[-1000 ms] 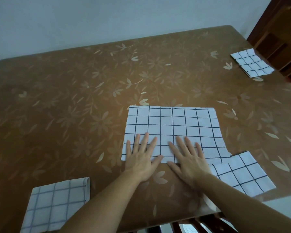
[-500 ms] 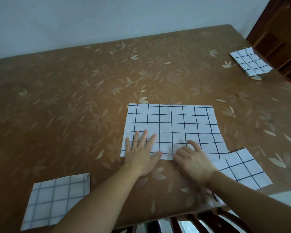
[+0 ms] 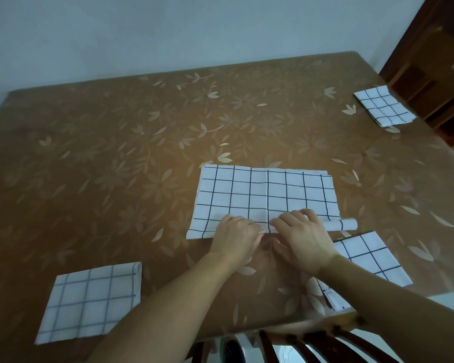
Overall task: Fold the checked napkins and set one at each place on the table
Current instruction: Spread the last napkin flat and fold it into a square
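The tablecloth [image 3: 116,166] is a warm ochre brown, printed all over with flowers and leaves. Most are a faint tone-on-tone brown, while some petals stand out in pale cream. The spread napkin [image 3: 266,195] in the middle of the frame is white with a check of thin dark lines, nearly black. The lower-left napkin [image 3: 89,302] has the same white ground, its grid looking greyer-blue. The lower-right napkin [image 3: 370,255] and the upper-right napkin [image 3: 383,106] are white with the same dark check. The wall [image 3: 168,30] across the top is plain pale grey-blue. The chair [image 3: 430,74] at upper right and the chair back [image 3: 286,347] at the bottom edge are dark reddish-brown wood.
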